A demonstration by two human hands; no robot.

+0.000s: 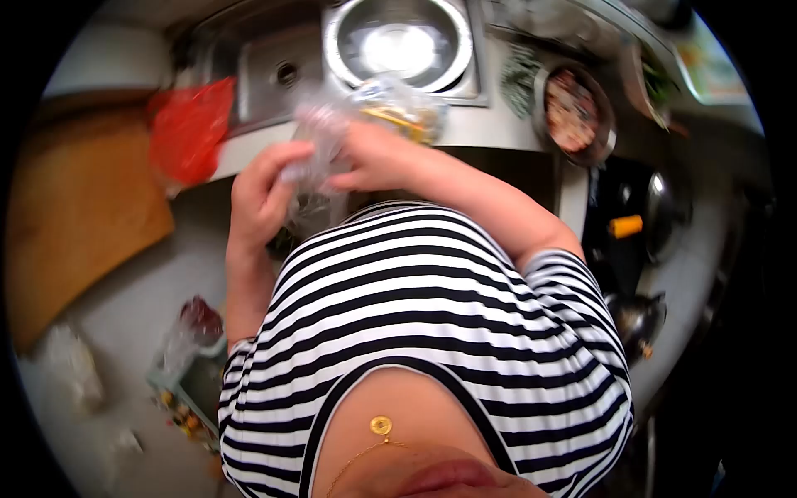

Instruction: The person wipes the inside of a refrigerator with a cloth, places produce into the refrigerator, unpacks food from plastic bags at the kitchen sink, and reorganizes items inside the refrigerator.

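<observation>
A clear plastic bag (314, 207) hangs in front of my chest, its upper part smeared by motion. On the left side my left hand (264, 192) has its fingers closed on the bag. My right hand (372, 155) grips the bag near its top from the other side. What the bag holds is hard to make out; something dark green shows low behind it. Just beyond my right hand, another clear bag with yellow print (407, 112) lies on the counter edge. A red plastic bag (191, 129) hangs over the counter to the left of my hands.
A metal basin (461, 41) sits in the sink (249, 66). To the right are a pan of meat pieces (571, 112), leafy greens (521, 79) and a black stove (610, 195). A wooden table (83, 216) stands left; a grey-green bin (195, 390) is on the floor.
</observation>
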